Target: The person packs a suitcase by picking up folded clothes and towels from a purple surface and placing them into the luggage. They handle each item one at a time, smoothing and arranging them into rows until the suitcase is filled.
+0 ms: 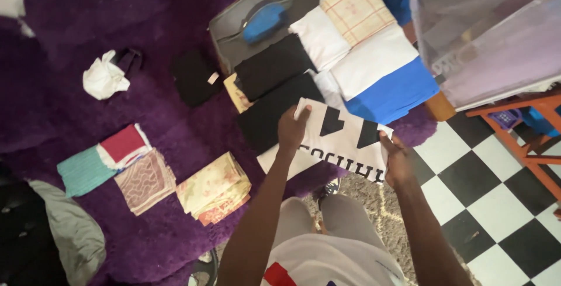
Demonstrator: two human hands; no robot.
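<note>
- Left hand [293,129] and right hand [397,160] each pinch an edge of a flat white cloth [339,140] with black shapes, held over the shaggy purple rug [175,140].
- Just beyond the cloth, smooth folded garments [350,58] lie stacked on the rug.
- The cloth's near edge is hidden behind the arms.

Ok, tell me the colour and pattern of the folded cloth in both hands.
White folded cloth with bold black shapes, clearest in the head view.
</note>
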